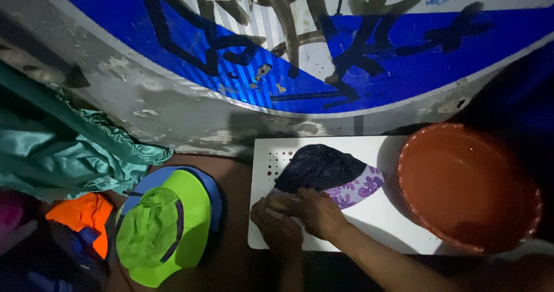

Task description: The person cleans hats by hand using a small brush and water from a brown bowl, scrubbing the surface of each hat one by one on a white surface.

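Note:
A dark navy cap with a white and purple flowered brim lies on a white board. My left hand rests at the board's near left edge, fingers pressed on the cap's near rim. Over it lies my right hand, fingers closed on the same rim of the cap. The fingertips are partly hidden under one another.
An orange-red basin stands on the right, overlapping the board. A bright green hat lies on a blue one at left. Teal cloth and orange cloth are heaped far left. A blue and white painted wall rises behind.

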